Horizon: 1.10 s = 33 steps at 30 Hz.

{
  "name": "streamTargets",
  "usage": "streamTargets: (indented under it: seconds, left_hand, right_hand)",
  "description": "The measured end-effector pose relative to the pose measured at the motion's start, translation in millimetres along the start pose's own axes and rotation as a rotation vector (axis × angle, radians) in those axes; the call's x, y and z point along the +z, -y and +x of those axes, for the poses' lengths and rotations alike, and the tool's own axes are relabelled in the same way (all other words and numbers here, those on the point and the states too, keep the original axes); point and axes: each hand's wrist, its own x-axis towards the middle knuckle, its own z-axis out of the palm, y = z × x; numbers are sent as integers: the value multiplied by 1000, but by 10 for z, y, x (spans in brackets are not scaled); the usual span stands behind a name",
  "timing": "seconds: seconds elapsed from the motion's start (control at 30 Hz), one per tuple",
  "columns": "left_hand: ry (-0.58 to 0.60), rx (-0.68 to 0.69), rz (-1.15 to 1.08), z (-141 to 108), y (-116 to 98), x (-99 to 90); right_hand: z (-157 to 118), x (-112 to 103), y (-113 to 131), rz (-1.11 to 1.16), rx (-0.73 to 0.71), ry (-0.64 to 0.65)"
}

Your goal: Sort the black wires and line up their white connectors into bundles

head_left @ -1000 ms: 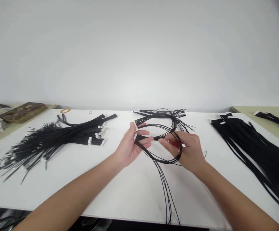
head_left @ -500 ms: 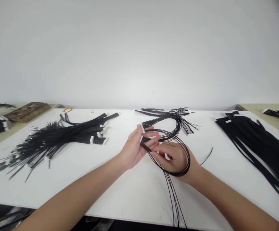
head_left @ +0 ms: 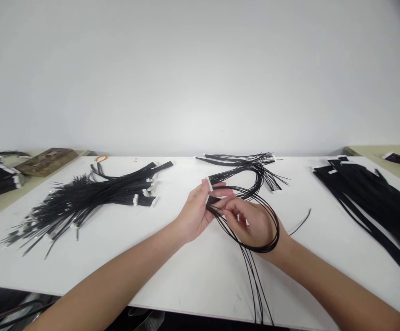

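Note:
My left hand [head_left: 195, 214] grips the white connector end [head_left: 209, 185] of a black wire harness [head_left: 257, 181] between thumb and fingers, over the middle of the table. Its black wires curve to the right in loops. My right hand [head_left: 251, 223] is closed in a pinch close to the left fingers, among the wires near the connectors. What lies between its fingertips is too small to make out. One loop of wires [head_left: 276, 225] hangs around the right hand and wrist. Several loose wires [head_left: 251, 276] trail down past the table's front edge.
On the white table [head_left: 172, 271], a pile of black harnesses [head_left: 93, 195] with white connectors lies left and a larger bundle [head_left: 375, 197] right. More wires [head_left: 241, 158] lie behind my hands. A worn wooden block [head_left: 48, 162] and an orange ring [head_left: 101, 158] sit at the back left.
The whole view has shifted slightly, so everything appears a little further right. My right fingertips have moved up slightly toward the left fingers; both hands stay at the harness.

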Motion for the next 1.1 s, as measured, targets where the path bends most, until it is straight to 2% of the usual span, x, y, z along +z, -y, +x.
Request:
streamTargets:
  seconds: [0.1, 0.17, 0.23, 0.3, 0.33, 0.43, 0.5, 0.57, 0.73, 0.83, 0.93, 1.0, 1.1]
  left_hand:
    - [-10, 2, 15, 0, -5, -7]
    - [-23, -11, 17, -7, -18, 0]
    - [-32, -28, 13, -16, -37, 11]
    - [-45, -41, 7, -26, -61, 22]
    - [-54, -43, 5, -30, -73, 27]
    - [-71, -45, 10, -40, -103, 36]
    - [-74, -54, 17, -45, -115, 40]
    - [-67, -65, 23, -48, -120, 40]
    - [-49, -62, 18, -37, -117, 21]
    - [-54, -52, 22, -26, -116, 7]
    - [-52, -43, 27, -18, -112, 2]
    - [-48, -43, 36, -14, -107, 1]
    - [-34, -25, 51, -8, -101, -11]
  right_hand:
    - [35, -43, 2, 194, 127, 77]
    - [71, -116, -2, 428, 249, 200]
    - [112, -231, -8, 680, 396, 388]
    - [152, -372, -16, 893, 569, 464]
    - [170, -443, -21, 984, 643, 442]
    - [221, -623, -47, 1208, 761, 248]
    - [248, -702, -83, 1314, 766, 99]
    - [266, -749, -140, 1356, 709, -39]
    - [269, -776, -286, 1207, 516, -240]
    - [281, -742, -287, 1104, 479, -385]
    - [314, -688, -238, 1097, 479, -547]
    - [336, -662, -208, 1151, 481, -583]
    - [340, -644, -188, 1205, 475, -536]
